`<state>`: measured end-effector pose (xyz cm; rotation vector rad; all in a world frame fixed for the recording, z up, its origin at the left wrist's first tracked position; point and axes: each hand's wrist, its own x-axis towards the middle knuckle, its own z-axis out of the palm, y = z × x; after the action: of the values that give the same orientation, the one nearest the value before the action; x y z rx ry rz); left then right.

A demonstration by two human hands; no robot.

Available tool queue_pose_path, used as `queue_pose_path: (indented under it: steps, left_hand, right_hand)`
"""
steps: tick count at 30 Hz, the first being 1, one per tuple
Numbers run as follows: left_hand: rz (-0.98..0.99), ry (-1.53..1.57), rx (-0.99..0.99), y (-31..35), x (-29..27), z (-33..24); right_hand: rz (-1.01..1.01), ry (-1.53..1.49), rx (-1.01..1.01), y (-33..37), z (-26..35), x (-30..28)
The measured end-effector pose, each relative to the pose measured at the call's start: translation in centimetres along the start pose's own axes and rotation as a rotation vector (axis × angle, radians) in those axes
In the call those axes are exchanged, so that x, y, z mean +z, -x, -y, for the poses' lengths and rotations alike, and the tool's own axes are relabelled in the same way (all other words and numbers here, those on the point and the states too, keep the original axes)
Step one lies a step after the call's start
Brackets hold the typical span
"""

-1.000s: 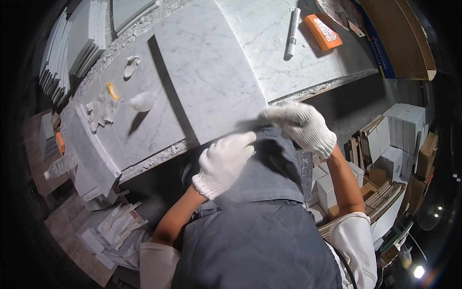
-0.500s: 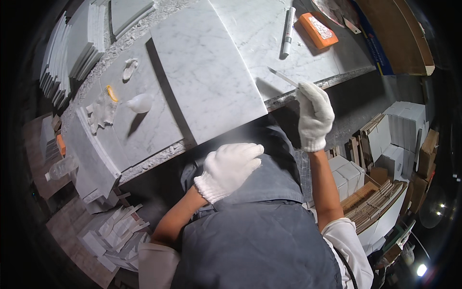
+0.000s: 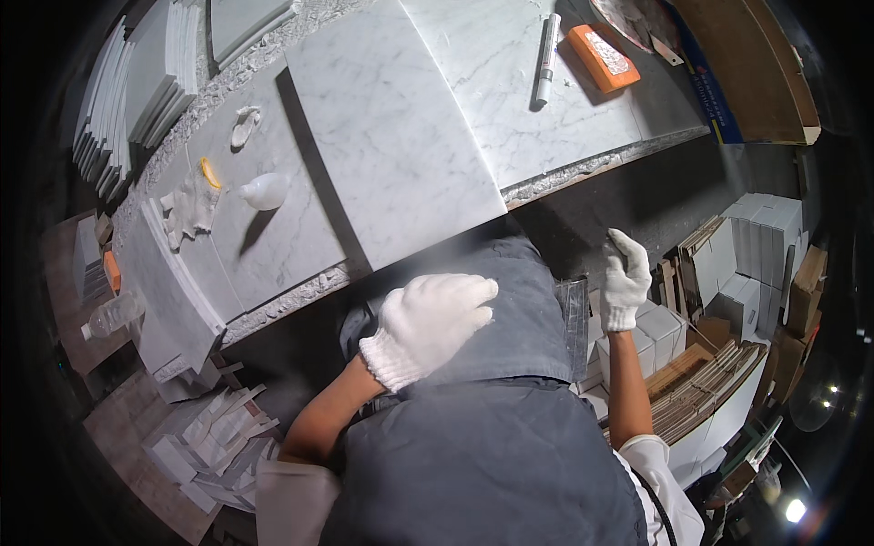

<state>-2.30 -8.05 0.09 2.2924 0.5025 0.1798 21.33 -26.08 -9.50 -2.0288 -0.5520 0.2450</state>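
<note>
Over my lap, my left hand (image 3: 432,323) in a white knitted glove has its fingers stretched forward, thumb a little apart, and nothing shows in it. It is near the front edge of a pale grey-veined marble slab (image 3: 401,136), which lies across the stone-topped bench. My right hand (image 3: 626,280), gloved alike, is off the bench on the right, above stacked boxes. Its fingers are curled; no tool shows, and what they hold, if anything, is hidden. A white marker (image 3: 547,59) and an orange block (image 3: 603,58) with a white-smeared face lie at the bench's far right.
On the left of the bench are a rounded translucent piece (image 3: 265,192), a crumpled whitish scrap (image 3: 191,214) and a yellow strip (image 3: 210,173). Thin stone tiles (image 3: 164,77) stand at the far left. White boxes (image 3: 765,246) and flattened cardboard (image 3: 696,396) fill the lower right.
My right hand has moved right and down, away from the bench edge. The thin pointed tool it held over the marble no longer shows. My left hand has barely moved.
</note>
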Motion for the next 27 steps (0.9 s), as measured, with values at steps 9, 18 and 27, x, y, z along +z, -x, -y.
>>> queue_pose_path:
  steps: [9, 18, 27]
  left_hand:
    - [-0.137, -0.001, 0.161, -0.7, -1.1, -1.0]
    - [-0.280, -0.039, 0.171, 0.2, -3.0, 0.2]
    - [-1.119, -0.001, -0.461, 4.5, -14.5, 9.7]
  right_hand:
    - [0.247, -0.600, 0.554, 0.1, 4.7, 2.3]
    - [0.502, -0.688, 0.443, 1.6, 6.6, 4.6]
    - [0.792, -0.701, 0.384, 2.1, 8.6, 5.6]
